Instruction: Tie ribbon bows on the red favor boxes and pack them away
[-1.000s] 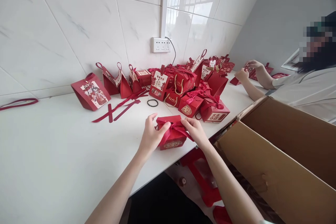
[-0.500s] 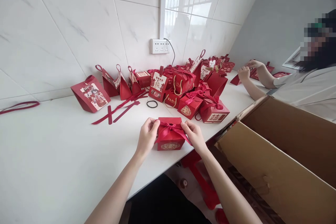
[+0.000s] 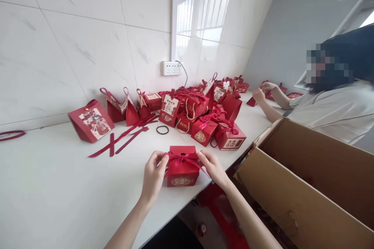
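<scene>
A red gift box [image 3: 183, 169] with a gold emblem stands on the white table [image 3: 73, 190], near its front edge. Across its top a dark pink ribbon [image 3: 184, 158] is tied in a bow. My left hand [image 3: 156, 171] pinches the ribbon at the box's left side, thumb against fingers. On the other side my right hand [image 3: 212, 167] pinches the ribbon too, and a loose tail hangs below it. Beyond the box lie a black hair tie [image 3: 162, 130] and several loose ribbon strips [image 3: 122, 137].
Finished-looking red boxes [image 3: 204, 129] are heaped along the tiled wall, and a triangular red box [image 3: 92, 121] leans at left. An open cardboard carton [image 3: 292, 179] stands at right against the table. Behind it a co-worker [image 3: 324, 107] handles a small red box.
The whole view has tilted up and shifted, so things sit lower and further left. Both my hands still pinch the ribbon, and the bow's loops look smaller and tighter.
</scene>
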Tool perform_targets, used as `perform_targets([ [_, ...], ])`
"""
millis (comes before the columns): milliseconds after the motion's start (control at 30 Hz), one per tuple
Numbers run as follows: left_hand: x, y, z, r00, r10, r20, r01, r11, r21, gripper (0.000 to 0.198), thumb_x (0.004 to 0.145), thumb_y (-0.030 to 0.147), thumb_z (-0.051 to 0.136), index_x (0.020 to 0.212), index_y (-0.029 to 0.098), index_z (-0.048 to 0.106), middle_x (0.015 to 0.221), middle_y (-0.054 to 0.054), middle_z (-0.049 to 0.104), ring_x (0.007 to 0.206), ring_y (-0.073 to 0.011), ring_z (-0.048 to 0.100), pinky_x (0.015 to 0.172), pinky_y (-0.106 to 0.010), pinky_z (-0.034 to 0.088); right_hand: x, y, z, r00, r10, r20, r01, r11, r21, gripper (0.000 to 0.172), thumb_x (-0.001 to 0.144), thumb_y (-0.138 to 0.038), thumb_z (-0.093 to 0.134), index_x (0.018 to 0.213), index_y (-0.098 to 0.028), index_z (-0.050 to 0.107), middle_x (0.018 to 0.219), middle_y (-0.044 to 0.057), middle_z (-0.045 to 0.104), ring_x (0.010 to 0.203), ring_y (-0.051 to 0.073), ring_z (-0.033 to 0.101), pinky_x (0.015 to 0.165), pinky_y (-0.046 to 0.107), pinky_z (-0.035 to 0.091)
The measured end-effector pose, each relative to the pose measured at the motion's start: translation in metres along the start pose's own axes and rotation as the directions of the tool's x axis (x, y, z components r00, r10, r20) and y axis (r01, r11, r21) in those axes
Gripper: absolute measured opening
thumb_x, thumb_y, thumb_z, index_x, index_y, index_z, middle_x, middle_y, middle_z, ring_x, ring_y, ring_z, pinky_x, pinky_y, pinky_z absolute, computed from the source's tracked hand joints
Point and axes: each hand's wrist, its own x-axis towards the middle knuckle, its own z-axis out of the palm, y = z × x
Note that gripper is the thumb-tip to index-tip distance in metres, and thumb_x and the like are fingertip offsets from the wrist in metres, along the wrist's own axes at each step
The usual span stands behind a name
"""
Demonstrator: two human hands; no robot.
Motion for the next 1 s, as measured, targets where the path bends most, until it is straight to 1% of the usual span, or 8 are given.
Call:
perform_targets([
  [100,0.002,-0.003,-0.002,1.0,-0.004,-0.01,0.004,1.0,0.005,0.031,0.073,0.049,0.06,0.076,0.02,0.052,0.067,0.001,0.055,0.062,-0.0141,0.052,0.056,-0.022,0.043,0.02,-0.017,-0.042,0.985,-0.039,-0.17,0.035,0.999,-0.03,0.04,0.077,-0.056,0.053,0.088,-0.017,0.05,0.053,-0.004,0.051,0.047,0.011,0.049,0.048,0.024,0.039],
  [200,0.006,-0.005,-0.003,0.999,-0.035,-0.012,0.034,0.999,-0.013,0.038,0.067,0.054,0.065,0.077,0.02,0.052,0.065,0.001,0.056,0.06,-0.0148,0.052,0.052,-0.023,0.043,0.045,-0.053,-0.106,0.86,-0.071,-0.505,0.163,0.977,0.14,0.059,0.071,-0.044,0.061,0.119,-0.023,0.033,0.059,-0.007,0.056,0.043,0.011,0.05,0.042,0.022,0.04],
  [300,0.008,-0.005,-0.004,0.998,-0.057,-0.022,0.056,0.998,-0.034,0.042,0.062,0.057,0.067,0.077,0.02,0.053,0.066,0.0,0.058,0.06,-0.0158,0.053,0.051,-0.024,0.045,0.058,-0.092,-0.163,0.738,0.013,-0.675,0.261,0.916,0.303,0.059,0.071,-0.028,0.058,0.122,-0.027,0.028,0.067,-0.006,0.058,0.046,0.009,0.052,0.045,0.02,0.044],
  [367,0.008,-0.004,-0.003,0.998,-0.046,-0.035,0.045,0.998,-0.047,0.041,0.061,0.056,0.068,0.076,0.02,0.053,0.065,0.0,0.057,0.059,-0.015,0.052,0.05,-0.023,0.044,0.058,-0.105,-0.177,0.705,0.032,-0.708,0.279,0.906,0.319,0.051,0.073,-0.026,0.056,0.118,-0.028,0.033,0.067,-0.006,0.057,0.045,0.007,0.05,0.044,0.019,0.043],
  [467,0.005,-0.002,-0.001,0.999,-0.019,-0.038,0.017,0.998,-0.064,0.038,0.065,0.051,0.068,0.076,0.019,0.053,0.065,0.001,0.055,0.056,-0.0116,0.049,0.049,-0.02,0.042,0.046,-0.095,-0.156,0.825,-0.013,-0.565,0.16,0.964,0.211,0.031,0.075,-0.036,0.057,0.102,-0.023,0.052,0.063,-0.004,0.055,0.044,0.008,0.048,0.039,0.019,0.039],
  [567,0.005,-0.003,0.0,1.0,-0.01,-0.025,0.008,0.998,-0.069,0.034,0.068,0.048,0.066,0.078,0.019,0.052,0.066,0.002,0.054,0.055,-0.0095,0.047,0.048,-0.019,0.04,0.026,-0.064,-0.101,0.98,0.044,-0.195,-0.054,0.997,-0.046,0.037,0.077,-0.052,0.055,0.072,-0.016,0.061,0.055,0.0,0.054,0.044,0.01,0.048,0.04,0.022,0.039],
  [733,0.005,0.0,0.0,1.0,-0.009,0.007,0.01,0.996,-0.088,0.029,0.069,0.042,0.065,0.08,0.018,0.053,0.071,0.001,0.057,0.063,-0.0111,0.053,0.057,-0.02,0.043,0.005,-0.02,-0.026,0.987,0.156,0.041,-0.142,0.961,-0.235,0.053,0.08,-0.064,0.045,0.056,-0.017,0.05,0.045,-0.002,0.048,0.043,0.01,0.045,0.047,0.023,0.035],
  [1000,0.005,0.012,-0.001,0.991,-0.041,0.127,0.055,0.993,-0.104,0.023,0.068,0.031,0.059,0.086,0.019,0.052,0.061,0.006,0.046,0.053,-0.008,0.044,0.051,-0.019,0.036,0.006,-0.006,-0.002,0.997,0.065,0.049,-0.068,0.996,0.06,0.05,0.077,-0.061,0.052,0.055,-0.018,0.042,0.051,-0.005,0.034,0.049,0.007,0.027,0.047,0.023,0.02],
])
